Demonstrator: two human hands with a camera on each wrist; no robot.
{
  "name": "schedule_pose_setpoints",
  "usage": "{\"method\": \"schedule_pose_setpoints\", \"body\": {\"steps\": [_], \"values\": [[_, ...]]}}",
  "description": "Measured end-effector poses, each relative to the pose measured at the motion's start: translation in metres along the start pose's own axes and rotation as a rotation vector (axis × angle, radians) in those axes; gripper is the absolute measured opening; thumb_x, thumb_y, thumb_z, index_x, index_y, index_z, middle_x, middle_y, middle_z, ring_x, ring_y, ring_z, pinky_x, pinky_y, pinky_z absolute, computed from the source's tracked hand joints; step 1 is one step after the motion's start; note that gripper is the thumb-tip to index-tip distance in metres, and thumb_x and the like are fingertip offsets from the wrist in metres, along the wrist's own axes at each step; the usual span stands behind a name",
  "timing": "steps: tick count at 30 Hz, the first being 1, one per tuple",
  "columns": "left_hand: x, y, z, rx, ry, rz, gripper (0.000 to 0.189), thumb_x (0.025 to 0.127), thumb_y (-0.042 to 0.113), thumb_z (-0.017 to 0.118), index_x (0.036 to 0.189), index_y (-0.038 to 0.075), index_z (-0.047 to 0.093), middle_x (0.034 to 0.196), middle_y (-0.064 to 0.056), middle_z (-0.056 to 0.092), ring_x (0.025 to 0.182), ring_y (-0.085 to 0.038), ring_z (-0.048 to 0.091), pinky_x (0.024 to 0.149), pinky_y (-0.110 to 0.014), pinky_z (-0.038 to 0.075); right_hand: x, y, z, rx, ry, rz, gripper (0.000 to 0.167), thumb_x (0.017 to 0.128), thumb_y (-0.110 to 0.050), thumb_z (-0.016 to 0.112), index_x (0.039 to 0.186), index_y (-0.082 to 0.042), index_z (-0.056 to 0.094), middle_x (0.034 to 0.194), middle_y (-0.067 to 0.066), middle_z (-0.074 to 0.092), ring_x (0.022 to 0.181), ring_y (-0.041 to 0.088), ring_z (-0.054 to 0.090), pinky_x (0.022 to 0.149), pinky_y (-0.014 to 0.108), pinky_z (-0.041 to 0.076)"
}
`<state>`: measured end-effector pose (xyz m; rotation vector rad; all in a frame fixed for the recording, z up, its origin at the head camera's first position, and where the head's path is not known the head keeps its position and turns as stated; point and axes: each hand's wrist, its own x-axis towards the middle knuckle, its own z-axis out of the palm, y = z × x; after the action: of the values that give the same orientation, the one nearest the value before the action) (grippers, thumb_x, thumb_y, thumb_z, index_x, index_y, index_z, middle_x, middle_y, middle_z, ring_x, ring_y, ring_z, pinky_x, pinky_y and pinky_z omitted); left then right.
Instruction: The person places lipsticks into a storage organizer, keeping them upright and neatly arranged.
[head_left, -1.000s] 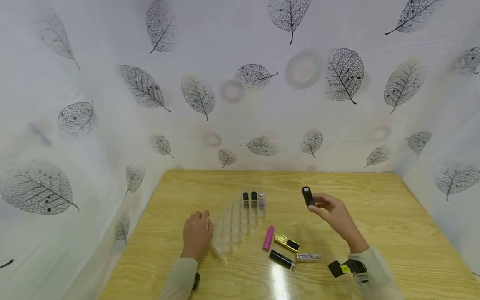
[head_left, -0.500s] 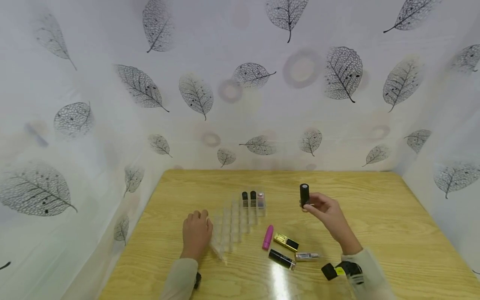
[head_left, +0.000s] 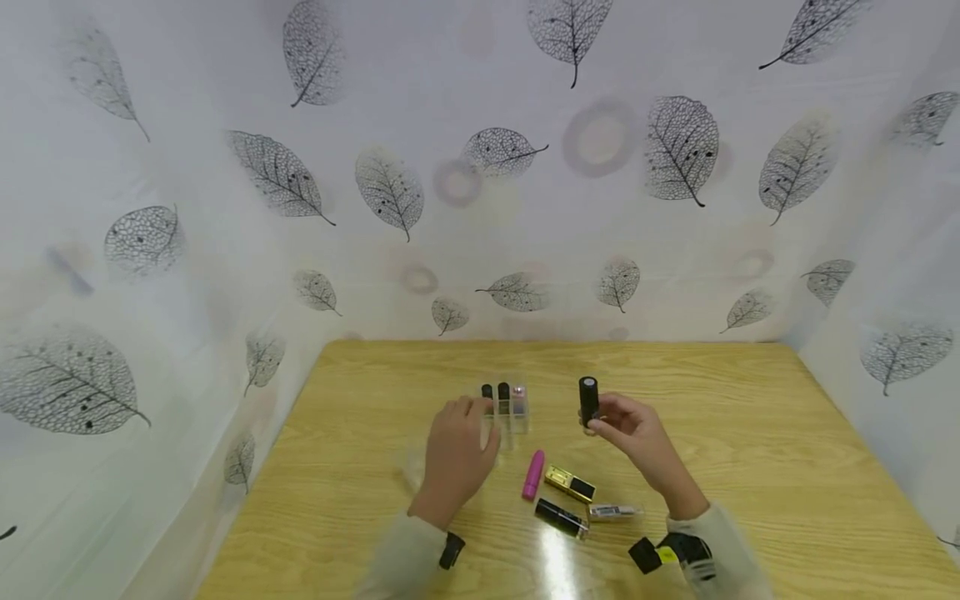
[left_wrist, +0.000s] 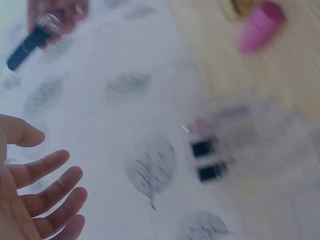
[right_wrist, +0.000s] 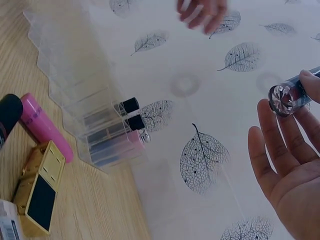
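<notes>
Right now, holding a black tube nearly upright in the right hand, above the wooden table and to the right of the stepped clear organizer. Clamping it near its lower end, with the thumb on one side and fingers on the other. Showing a clear faceted base at that lower end in the right wrist view, and a pale round spot on the top in the head view.

Holding the left hand over the organizer, hiding much of it from the head view, with relaxed fingers apart and gripping nothing. Cannot tell about contact between this hand and the organizer.

Can see two black-capped tubes side by side in the organizer's far row, with a pink-topped tube at their right.

Can also see a bright pink tube lying on the table between the arms, with a gold case near its right side. Nearer the person, can make out a second black tube lying slanted, with a slim silvery tube just beside its right end.

Wearing pale sleeves. Facing a whitish backdrop printed with dark leaf shapes.
</notes>
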<state>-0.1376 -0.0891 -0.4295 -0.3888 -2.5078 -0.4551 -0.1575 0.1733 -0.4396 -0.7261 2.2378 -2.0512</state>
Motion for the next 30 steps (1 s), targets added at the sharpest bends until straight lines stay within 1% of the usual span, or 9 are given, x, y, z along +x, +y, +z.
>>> {"method": "schedule_pose_setpoints", "body": {"steps": [2,5,8,11,15,19,26,30], "values": [[0.007,0.013,-0.004,-0.056,0.011,0.042,0.02,0.083,0.023,0.067,0.099,0.012,0.066,0.09,-0.001,0.065,0.082,-0.016,0.06,0.076,-0.032,0.051,0.0,-0.001,0.004,0.006,-0.01,-0.005,0.028,0.092,-0.004,0.056,0.116,0.011,0.054,0.1,-0.004,0.067,0.088,0.007,0.066,0.075,0.024,0.055],[0.015,0.029,-0.008,-0.118,-0.003,0.085,0.02,0.084,0.026,0.067,0.1,0.013,0.066,0.09,0.002,0.064,0.083,-0.013,0.059,0.078,-0.03,0.05,0.0,-0.001,0.009,0.018,-0.026,-0.018,0.027,0.091,-0.003,0.056,0.115,0.011,0.054,0.099,-0.008,0.067,0.088,0.007,0.066,0.076,0.025,0.056],[0.021,0.04,-0.01,-0.163,-0.024,0.12,0.022,0.086,0.028,0.065,0.103,0.014,0.066,0.091,0.003,0.064,0.084,-0.011,0.059,0.078,-0.028,0.049,0.0,-0.002,0.015,0.04,-0.048,-0.034,0.027,0.091,-0.001,0.055,0.115,0.012,0.054,0.1,-0.01,0.065,0.088,0.007,0.065,0.076,0.026,0.056],[0.025,0.047,-0.01,-0.191,-0.027,0.14,0.024,0.087,0.031,0.065,0.104,0.014,0.066,0.092,0.003,0.064,0.085,-0.011,0.059,0.077,-0.027,0.049,-0.001,-0.002,0.02,0.06,-0.07,-0.043,0.026,0.091,-0.001,0.055,0.114,0.011,0.054,0.101,-0.01,0.065,0.088,0.008,0.065,0.076,0.026,0.056],[0.028,0.052,-0.011,-0.209,-0.032,0.141,0.029,0.086,0.034,0.065,0.105,0.013,0.066,0.094,0.002,0.064,0.086,-0.011,0.059,0.077,-0.025,0.049,0.0,-0.004,0.025,0.07,-0.091,-0.037,0.025,0.092,-0.002,0.055,0.115,0.007,0.056,0.104,-0.012,0.063,0.091,0.005,0.064,0.077,0.027,0.055],[0.03,0.055,-0.011,-0.211,-0.042,0.147,0.031,0.086,0.035,0.064,0.106,0.01,0.066,0.095,0.001,0.064,0.086,-0.012,0.059,0.077,-0.025,0.049,0.0,-0.004,0.027,0.077,-0.114,-0.038,0.026,0.092,-0.003,0.054,0.116,0.007,0.055,0.107,-0.012,0.063,0.093,0.003,0.063,0.078,0.029,0.055],[0.03,0.056,-0.01,-0.19,-0.028,0.168,0.029,0.086,0.034,0.066,0.1,0.009,0.066,0.094,0.001,0.065,0.087,-0.012,0.06,0.078,-0.026,0.05,0.001,-0.002,0.029,0.073,-0.144,-0.035,0.026,0.093,-0.002,0.053,0.117,0.007,0.054,0.108,-0.013,0.062,0.095,0.003,0.062,0.08,0.027,0.055],[0.03,0.055,-0.011,-0.201,-0.019,0.171,0.027,0.085,0.033,0.067,0.098,0.009,0.066,0.094,0.0,0.065,0.087,-0.013,0.061,0.079,-0.026,0.05,0.0,-0.004,0.028,0.039,-0.14,-0.032,0.027,0.093,-0.003,0.054,0.117,0.009,0.054,0.109,-0.014,0.062,0.096,0.002,0.062,0.081,0.025,0.054]]}}
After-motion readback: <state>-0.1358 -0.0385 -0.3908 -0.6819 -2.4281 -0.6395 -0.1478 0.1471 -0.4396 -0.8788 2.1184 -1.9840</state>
